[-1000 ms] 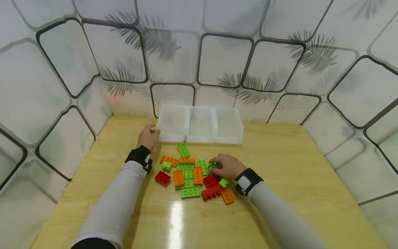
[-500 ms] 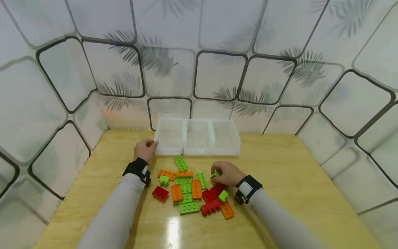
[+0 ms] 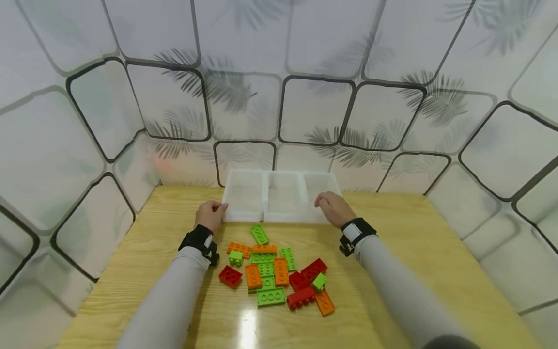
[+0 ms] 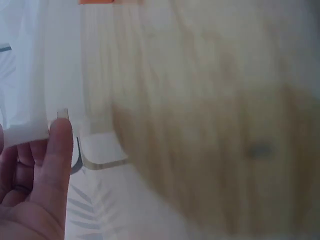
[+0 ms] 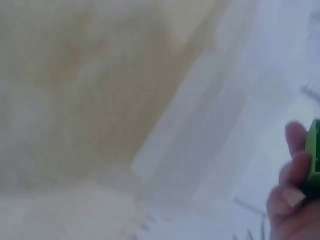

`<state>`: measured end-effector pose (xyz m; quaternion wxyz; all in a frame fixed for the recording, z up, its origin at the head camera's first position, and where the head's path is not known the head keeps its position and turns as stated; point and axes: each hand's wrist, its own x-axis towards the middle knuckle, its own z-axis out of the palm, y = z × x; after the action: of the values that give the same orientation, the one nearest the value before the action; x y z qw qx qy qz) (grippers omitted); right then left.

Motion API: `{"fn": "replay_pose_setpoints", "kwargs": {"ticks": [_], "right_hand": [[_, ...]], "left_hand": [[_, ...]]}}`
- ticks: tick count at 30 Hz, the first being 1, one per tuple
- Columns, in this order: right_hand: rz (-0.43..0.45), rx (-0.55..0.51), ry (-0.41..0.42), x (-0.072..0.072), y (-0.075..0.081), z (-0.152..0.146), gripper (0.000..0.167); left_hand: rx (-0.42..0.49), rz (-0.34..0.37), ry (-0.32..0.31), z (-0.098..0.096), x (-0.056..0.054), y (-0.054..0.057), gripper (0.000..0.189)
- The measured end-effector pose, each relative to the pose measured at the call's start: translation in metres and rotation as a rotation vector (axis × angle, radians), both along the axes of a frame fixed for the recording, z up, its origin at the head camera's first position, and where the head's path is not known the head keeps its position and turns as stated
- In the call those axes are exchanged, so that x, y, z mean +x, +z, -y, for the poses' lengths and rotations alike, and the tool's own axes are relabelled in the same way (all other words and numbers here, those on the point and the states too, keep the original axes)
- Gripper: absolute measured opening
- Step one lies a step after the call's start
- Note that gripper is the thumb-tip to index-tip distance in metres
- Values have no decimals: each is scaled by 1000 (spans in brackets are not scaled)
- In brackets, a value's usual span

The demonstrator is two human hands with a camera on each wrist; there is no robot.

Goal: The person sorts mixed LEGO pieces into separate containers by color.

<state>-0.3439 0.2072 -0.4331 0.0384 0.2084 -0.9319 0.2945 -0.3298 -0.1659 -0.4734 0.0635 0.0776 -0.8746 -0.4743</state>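
My left hand [image 3: 210, 214] is at the front left corner of a white three-compartment tray [image 3: 285, 218]. In the left wrist view its thumb [image 4: 59, 150] presses the outside of the tray's wall and the other fingers curl at the corner, gripping it. Over the tray's right compartment, my right hand [image 3: 334, 208] pinches a green toy building brick [image 5: 313, 152], which the right wrist view shows at its right edge; from the head view the hand hides that brick.
In front of the tray lie green bricks [image 3: 271, 297], orange bricks [image 3: 281, 271] and red bricks [image 3: 230, 276], some of them stacked or touching. The wooden table [image 3: 405, 261] meets a patterned cloth wall [image 3: 244, 106] behind the tray.
My right hand has picked a green brick from the right of the pile and carried it up and forward over the tray's right compartment. The left hand has stayed at the tray's corner.
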Motion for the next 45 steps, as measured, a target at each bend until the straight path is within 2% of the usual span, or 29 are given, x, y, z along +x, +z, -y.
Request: {"fn": "replay_pose_setpoints", "kwargs": {"ticks": [4, 7, 9, 12, 16, 19, 23, 28, 33, 39, 43, 45], "right_hand": [[7, 136, -77, -20, -9, -8, 42], [2, 281, -99, -28, -24, -12, 39], [7, 353, -113, -30, -34, -14, 37], [40, 387, -137, -30, -47, -16, 34], [113, 376, -170, -26, -55, -17, 34], [149, 363, -173, -21, -53, -18, 34], [138, 349, -164, -19, -51, -19, 34], [92, 334, -123, -20, -48, -20, 35], [55, 330, -92, -15, -39, -20, 37], [-3, 273, -44, -5, -24, -15, 34], [-72, 228, -6, 4, -11, -5, 30], [-68, 212, 13, 10, -5, 2, 29]], "left_hand": [[66, 60, -42, -7, 2, -14, 40], [130, 124, -58, -13, 4, -25, 44], [156, 141, -69, -17, 5, -32, 45], [179, 134, -76, -23, 7, -37, 44], [197, 131, -76, -27, 10, -41, 43], [201, 142, -73, -30, 14, -40, 43], [202, 156, -63, -32, 15, -38, 44], [199, 163, -46, -29, 9, -36, 45], [246, 222, -29, -20, 0, -30, 52], [256, 273, 11, -5, -12, -15, 64], [291, 226, 70, 1, -21, -1, 56], [339, 184, 98, 2, -23, 5, 50]]}}
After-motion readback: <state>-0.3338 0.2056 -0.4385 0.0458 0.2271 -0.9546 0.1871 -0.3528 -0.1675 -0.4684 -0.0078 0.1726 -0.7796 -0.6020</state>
